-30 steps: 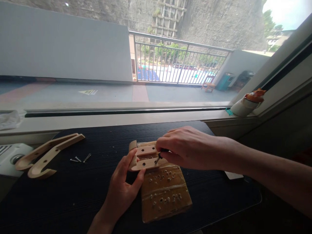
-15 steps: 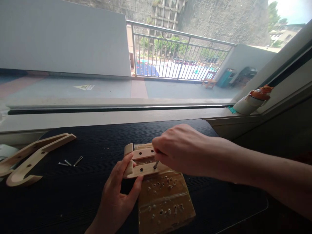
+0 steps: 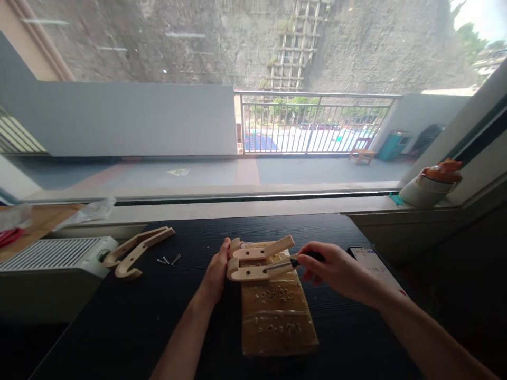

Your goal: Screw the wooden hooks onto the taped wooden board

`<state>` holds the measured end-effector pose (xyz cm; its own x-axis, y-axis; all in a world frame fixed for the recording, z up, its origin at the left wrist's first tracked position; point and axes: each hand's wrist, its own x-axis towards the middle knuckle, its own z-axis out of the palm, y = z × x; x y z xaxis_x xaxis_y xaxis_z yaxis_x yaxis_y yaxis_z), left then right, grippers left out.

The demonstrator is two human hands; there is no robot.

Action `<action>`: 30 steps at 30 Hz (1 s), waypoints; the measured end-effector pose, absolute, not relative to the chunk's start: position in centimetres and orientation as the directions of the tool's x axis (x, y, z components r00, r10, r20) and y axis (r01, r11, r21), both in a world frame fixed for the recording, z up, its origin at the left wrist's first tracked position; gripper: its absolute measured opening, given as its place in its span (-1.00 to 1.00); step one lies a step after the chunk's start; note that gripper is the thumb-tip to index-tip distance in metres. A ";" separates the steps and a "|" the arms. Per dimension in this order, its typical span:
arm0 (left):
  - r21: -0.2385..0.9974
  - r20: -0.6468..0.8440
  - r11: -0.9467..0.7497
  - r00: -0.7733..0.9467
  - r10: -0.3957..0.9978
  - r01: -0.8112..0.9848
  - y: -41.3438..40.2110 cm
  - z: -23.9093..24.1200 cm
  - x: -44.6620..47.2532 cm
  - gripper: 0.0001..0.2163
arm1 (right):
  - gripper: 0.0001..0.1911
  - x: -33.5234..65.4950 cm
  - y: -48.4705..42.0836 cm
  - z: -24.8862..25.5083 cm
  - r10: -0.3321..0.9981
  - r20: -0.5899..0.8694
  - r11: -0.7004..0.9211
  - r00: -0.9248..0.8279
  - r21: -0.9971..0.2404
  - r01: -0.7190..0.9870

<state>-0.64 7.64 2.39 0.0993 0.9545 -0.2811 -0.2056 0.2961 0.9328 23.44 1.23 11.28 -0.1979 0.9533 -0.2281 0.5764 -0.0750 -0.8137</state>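
Note:
Two pale wooden hooks lie side by side across a tape-wrapped brown block [image 3: 277, 316] whose face is pitted with several holes. My left hand [image 3: 216, 274] grips their curved left ends, its fingers pressed against the wood. In the closed fingers of my right hand [image 3: 330, 266] is a screwdriver [image 3: 282, 265] with a dark handle. It lies at a low slant over the nearer hook [image 3: 255, 273], its tip at that hook's right hole. The farther hook [image 3: 255, 254] shows two dark holes, and its right arm angles up and away.
Several loose screws [image 3: 168, 260] rest on the black table [image 3: 190, 322], left of my left hand. Beyond them lies another pair of wooden hooks [image 3: 144, 247]. A phone [image 3: 374, 266] is partly behind my right forearm. A white container [image 3: 423, 191] stands on the windowsill; a radiator [image 3: 59, 258] is far left.
My view has pulled back and swung left. My right hand has tilted the screwdriver from steep to nearly flat and moved right. My left hand now lies along the hooks' ends.

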 end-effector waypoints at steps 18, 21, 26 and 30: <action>0.958 -0.141 0.200 0.269 0.953 -0.208 5.3 3.0 -0.6 -0.54 | -0.78 17.8 4.4 17.2 0.848 0.352 0.530 -0.397 -0.548 0.647; 0.963 -0.124 0.154 0.142 0.982 -0.221 7.0 2.3 -1.2 -0.52 | -0.64 19.0 3.4 15.5 0.878 0.398 0.467 -0.266 -0.593 0.656; 0.970 -0.084 0.079 -0.011 0.996 -0.228 8.8 1.4 -2.9 -0.54 | -0.67 20.4 1.3 11.0 0.925 0.363 0.314 -0.110 -0.570 0.759; 0.976 -0.039 0.029 -0.042 0.998 -0.216 8.9 0.9 -2.9 -0.53 | -0.68 19.2 1.0 9.2 0.912 0.374 0.349 -0.167 -0.498 0.794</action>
